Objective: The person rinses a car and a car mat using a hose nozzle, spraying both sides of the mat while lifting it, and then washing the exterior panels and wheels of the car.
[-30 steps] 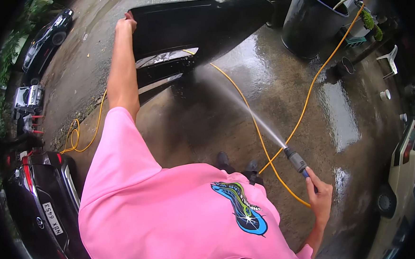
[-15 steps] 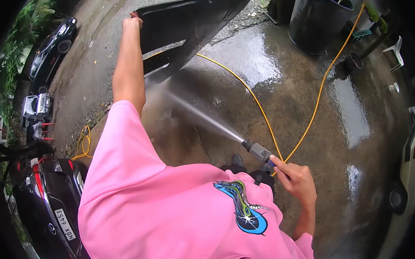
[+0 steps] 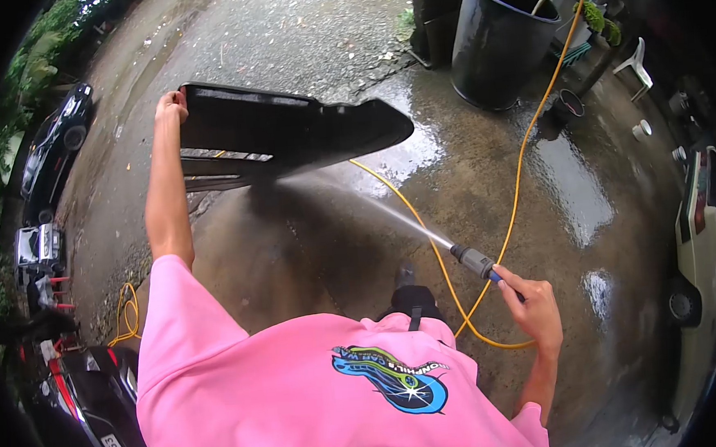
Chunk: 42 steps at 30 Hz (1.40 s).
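My left hand (image 3: 172, 106), at the end of an outstretched arm, is closed on the upper corner of a large black car floor mat (image 3: 287, 129). The mat hangs tilted above the wet ground, with a long gap near its lower edge. My right hand (image 3: 535, 303) wraps around the blue rear part of a grey hose spray nozzle (image 3: 475, 262). A white jet of water (image 3: 398, 214) leaves the nozzle and reaches the mat's lower side. The yellow hose (image 3: 497, 344) loops below the nozzle; where it joins is partly hidden by my hand.
A tall black bin (image 3: 499, 51) stands at the back right, near a small dark bucket (image 3: 568, 104) and a white chair (image 3: 635, 67). A pale car (image 3: 696, 260) is at right. Dark cars (image 3: 91, 412) line the left, beside coiled yellow hose (image 3: 126, 315).
The mat now appears lower and further left, turned more level. My right hand and the nozzle have shifted slightly right, and the jet still flows. The whole view has turned.
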Motion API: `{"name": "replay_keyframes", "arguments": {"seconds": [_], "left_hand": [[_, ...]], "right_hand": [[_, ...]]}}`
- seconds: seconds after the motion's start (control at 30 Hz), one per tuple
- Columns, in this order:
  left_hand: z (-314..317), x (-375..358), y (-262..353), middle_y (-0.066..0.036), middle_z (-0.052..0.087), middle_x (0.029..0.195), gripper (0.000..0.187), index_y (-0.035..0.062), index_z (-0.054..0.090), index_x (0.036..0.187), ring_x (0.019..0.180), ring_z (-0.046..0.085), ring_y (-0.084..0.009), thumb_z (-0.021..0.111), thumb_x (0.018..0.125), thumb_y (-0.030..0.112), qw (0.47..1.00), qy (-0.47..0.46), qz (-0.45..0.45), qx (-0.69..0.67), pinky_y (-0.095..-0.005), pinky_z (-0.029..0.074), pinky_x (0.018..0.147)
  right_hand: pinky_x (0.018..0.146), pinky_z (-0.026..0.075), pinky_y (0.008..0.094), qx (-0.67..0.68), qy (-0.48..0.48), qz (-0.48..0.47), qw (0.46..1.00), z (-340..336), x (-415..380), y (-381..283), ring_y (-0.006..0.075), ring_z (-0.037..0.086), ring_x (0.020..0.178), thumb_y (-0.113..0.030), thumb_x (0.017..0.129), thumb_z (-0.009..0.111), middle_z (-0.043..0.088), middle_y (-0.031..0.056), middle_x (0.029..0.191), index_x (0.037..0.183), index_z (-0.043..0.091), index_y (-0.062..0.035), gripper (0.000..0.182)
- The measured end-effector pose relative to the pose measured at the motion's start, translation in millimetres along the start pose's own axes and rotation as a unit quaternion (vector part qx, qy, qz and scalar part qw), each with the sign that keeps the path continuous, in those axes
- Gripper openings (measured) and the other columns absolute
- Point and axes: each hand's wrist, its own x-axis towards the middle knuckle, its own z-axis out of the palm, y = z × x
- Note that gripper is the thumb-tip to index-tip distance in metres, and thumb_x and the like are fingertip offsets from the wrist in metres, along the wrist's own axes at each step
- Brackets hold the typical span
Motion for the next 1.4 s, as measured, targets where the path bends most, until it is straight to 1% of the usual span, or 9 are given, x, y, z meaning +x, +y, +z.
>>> {"name": "replay_keyframes", "arguments": {"seconds": [0.33, 0.4, 0.67, 0.8, 0.83, 0.93, 1.03, 1.13, 1.4], "left_hand": [[87.8, 127.9, 37.4, -0.013, 0.064, 0.071, 0.008, -0.0005, 0.060, 0.073, 0.050, 0.059, -0.0162, 0.054, 0.076, -0.005, 0.992, 0.052, 0.078, -0.087, -0.0187, 0.050, 0.039], [98.9, 271.8, 105.0, -0.013, 0.064, 0.070, 0.013, -0.0004, 0.060, 0.067, 0.050, 0.058, -0.0136, 0.052, 0.069, -0.010, 0.984, 0.083, 0.032, -0.152, -0.0183, 0.045, 0.036], [175.2, 196.7, 214.7, -0.018, 0.061, 0.068, 0.010, -0.0085, 0.055, 0.061, 0.055, 0.063, -0.0245, 0.056, 0.059, -0.018, 0.944, 0.116, 0.094, -0.294, -0.0231, 0.045, 0.031], [237.9, 274.3, 260.8, -0.015, 0.065, 0.074, 0.011, 0.0015, 0.059, 0.059, 0.050, 0.059, -0.0177, 0.055, 0.068, -0.003, 0.939, 0.098, 0.164, -0.286, -0.0270, 0.047, 0.038], [249.2, 374.7, 315.6, -0.014, 0.065, 0.073, 0.016, 0.0028, 0.066, 0.067, 0.051, 0.058, -0.0217, 0.053, 0.073, 0.010, 0.934, 0.265, 0.122, -0.208, -0.0337, 0.048, 0.045], [284.4, 176.0, 160.0, -0.025, 0.060, 0.088, 0.035, -0.0034, 0.060, 0.094, 0.060, 0.059, -0.0418, 0.033, 0.086, 0.016, 0.867, -0.018, 0.054, -0.495, -0.0464, 0.052, 0.040], [325.8, 450.1, 319.5, -0.027, 0.060, 0.086, 0.034, -0.0042, 0.061, 0.091, 0.057, 0.058, -0.0429, 0.033, 0.086, 0.014, 0.899, 0.155, 0.162, -0.376, -0.0490, 0.052, 0.040], [379.5, 430.6, 269.5, -0.029, 0.059, 0.079, 0.033, -0.0069, 0.061, 0.087, 0.048, 0.056, -0.0397, 0.034, 0.086, 0.013, 0.812, 0.166, 0.187, -0.528, -0.0452, 0.053, 0.038], [531.0, 516.6, 230.1, -0.021, 0.061, 0.069, 0.006, -0.0072, 0.061, 0.073, 0.055, 0.061, -0.0331, 0.060, 0.071, -0.001, 0.905, 0.109, 0.126, -0.391, -0.0374, 0.054, 0.041]], "right_hand": [[0.046, 0.038, 0.0349, -0.078, 0.048, 0.114, 0.989, -40.5, 133.0, 30.3, 0.0282, 0.051, 0.044, -0.015, 0.081, 0.058, 0.051, 0.0208, 0.058, 0.103, 0.064, -0.0087, 0.023], [0.047, 0.038, 0.0353, -0.075, 0.052, 0.142, 0.986, -36.2, 165.5, 37.7, 0.0291, 0.052, 0.045, -0.015, 0.081, 0.058, 0.050, 0.0215, 0.058, 0.102, 0.064, -0.0085, 0.023], [0.047, 0.039, 0.0376, -0.060, 0.067, 0.109, 0.990, -22.0, 345.6, 48.8, 0.0336, 0.052, 0.047, -0.018, 0.081, 0.058, 0.050, 0.0232, 0.059, 0.100, 0.065, -0.0076, 0.023], [0.049, 0.039, 0.0398, -0.073, 0.070, 0.147, 0.984, -15.9, 436.6, 43.3, 0.0358, 0.053, 0.051, -0.019, 0.082, 0.058, 0.051, 0.0240, 0.061, 0.100, 0.065, -0.0074, 0.023], [0.049, 0.039, 0.0399, -0.087, 0.056, 0.146, 0.984, -9.1, 455.2, 38.2, 0.0358, 0.053, 0.052, -0.019, 0.082, 0.057, 0.051, 0.0239, 0.062, 0.100, 0.065, -0.0078, 0.023], [0.048, 0.038, 0.0392, -0.075, 0.047, 0.092, 0.992, 19.5, 511.9, 32.0, 0.0349, 0.052, 0.049, -0.019, 0.082, 0.057, 0.051, 0.0232, 0.061, 0.100, 0.065, -0.0085, 0.022], [0.047, 0.038, 0.0363, -0.082, 0.050, 0.151, 0.984, 30.3, 571.6, 7.6, 0.0281, 0.049, 0.045, -0.017, 0.081, 0.057, 0.050, 0.0234, 0.061, 0.100, 0.065, -0.0066, 0.023], [0.048, 0.038, 0.0367, -0.072, 0.034, 0.188, 0.979, 40.8, 619.9, -5.4, 0.0291, 0.049, 0.046, -0.017, 0.081, 0.057, 0.049, 0.0245, 0.062, 0.101, 0.064, -0.0067, 0.023], [0.051, 0.041, 0.0383, -0.065, 0.034, 0.247, 0.966, 61.7, 758.7, 4.2, 0.0352, 0.053, 0.052, -0.017, 0.081, 0.057, 0.052, 0.0250, 0.066, 0.099, 0.065, -0.0071, 0.022]]}}
